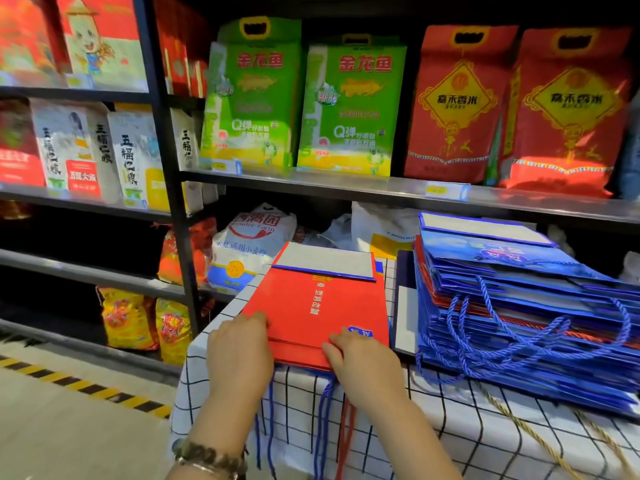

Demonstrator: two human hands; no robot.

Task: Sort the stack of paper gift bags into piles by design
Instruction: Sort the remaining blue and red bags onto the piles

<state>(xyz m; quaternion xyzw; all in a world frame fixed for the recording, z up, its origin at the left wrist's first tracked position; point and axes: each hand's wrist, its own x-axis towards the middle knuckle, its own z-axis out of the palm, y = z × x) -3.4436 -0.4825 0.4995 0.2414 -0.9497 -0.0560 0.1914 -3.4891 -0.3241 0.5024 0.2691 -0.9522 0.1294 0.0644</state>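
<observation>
1. The red pile (pixel 322 306) of flat paper gift bags lies on a table (pixel 450 427) under a black-and-white checked cloth. Its near edge sits at the table's front edge, and bare cloth shows just left of the pile
2. Right of the red pile, past one flat blue-and-white bag (pixel 405 306), stands a taller blue stack (pixel 519 306). Its layers are fanned and uneven
3. Beyond the red pile rise metal shelves (pixel 311 183) packed with printed sacks. Open floor (pixel 69 427) lies to its left
4. The red pile's long axis runs away from the person. Folded grey bases lie at the far end, and white print runs lengthwise
5. Twisted rope handles (pixel 325 410), blue and red, hang from the pile's near end over the cloth
6. The left hand (pixel 239 351) holds the pile's near-left corner, its fingers curled against the side edge
7. The right hand (pixel 363 362) holds the near edge, its bent fingertips on the glossy top bag. Its thumb is hidden
</observation>
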